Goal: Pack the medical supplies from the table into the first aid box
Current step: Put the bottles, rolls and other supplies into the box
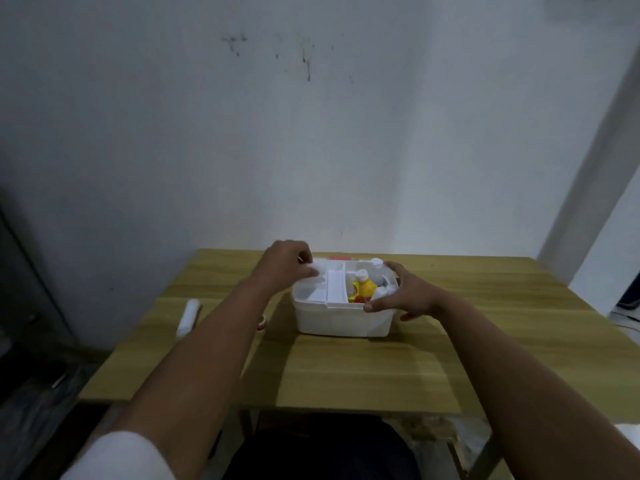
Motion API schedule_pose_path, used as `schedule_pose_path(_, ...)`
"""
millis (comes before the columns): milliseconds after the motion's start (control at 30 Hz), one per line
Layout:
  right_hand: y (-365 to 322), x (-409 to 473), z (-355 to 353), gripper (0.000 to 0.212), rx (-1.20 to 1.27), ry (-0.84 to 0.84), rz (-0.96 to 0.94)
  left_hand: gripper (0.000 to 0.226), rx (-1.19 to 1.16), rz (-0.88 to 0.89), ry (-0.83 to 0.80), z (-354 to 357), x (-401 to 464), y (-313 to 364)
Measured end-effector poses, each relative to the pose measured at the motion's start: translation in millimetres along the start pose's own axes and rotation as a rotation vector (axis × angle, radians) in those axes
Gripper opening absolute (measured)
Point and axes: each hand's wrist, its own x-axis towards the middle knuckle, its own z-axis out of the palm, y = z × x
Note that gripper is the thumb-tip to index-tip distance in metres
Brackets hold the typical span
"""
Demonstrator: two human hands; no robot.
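A white first aid box (341, 320) stands open in the middle of the wooden table (346, 368). Inside it on the right are a yellow bottle (367, 287) with a white cap, other white bottles and something red. A white inner tray (320, 284) sits over the box's left half. My left hand (289, 263) is shut on the tray's far left corner. At the box's right rim, my right hand (403, 294) rests with fingers spread, thumb at the front right corner. A white roll (188, 317) lies on the table to the left.
A small red and white item (262, 323) peeks out beside my left forearm. The table stands against a white wall. Dark clutter lies on the floor at the left, and a white door frame rises at the right.
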Motion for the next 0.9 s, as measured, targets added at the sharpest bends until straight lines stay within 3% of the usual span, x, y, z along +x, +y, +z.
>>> schedule_pose_path(200, 1.7, -2.0, 1.6, 0.145, 0.011, 0.005, 0.008, 0.024, 0.081, 0.012, 0.004, 20.3, -0.1, -4.3)
schedule_pose_path(367, 3.7, -1.6, 0.9, 0.138, 0.017, -0.005, -0.015, 0.016, -0.154, -0.112, 0.252, 3.3, -11.4, -26.3)
schedule_pose_path(433, 4.7, -1.5, 1.2, 0.138, 0.019, 0.001, -0.019, 0.009, -0.212, -0.194, 0.277, -5.8, -28.3, -42.6)
schedule_pose_path(567, 4.8, -2.6, 1.5, 0.130, 0.003, -0.003, -0.033, 0.008, -0.130, -0.266, 0.095, -8.1, -69.5, -69.5)
schedule_pose_path(633, 3.4, -3.3, 0.6, 0.120, -0.004, -0.008, -0.048, 0.031, -0.098, -0.309, -0.078, -6.9, -84.2, -74.5)
schedule_pose_path(700, 2.4, -3.0, -0.7, 0.118, -0.002, -0.006, -0.050, 0.037, -0.033, -0.299, -0.191, -5.3, -93.2, -75.1)
schedule_pose_path(900, 5.2, 0.0, -0.8, 0.125, 0.010, -0.004, -0.051, 0.027, 0.026, -0.329, -0.006, 8.3, -86.7, -82.0)
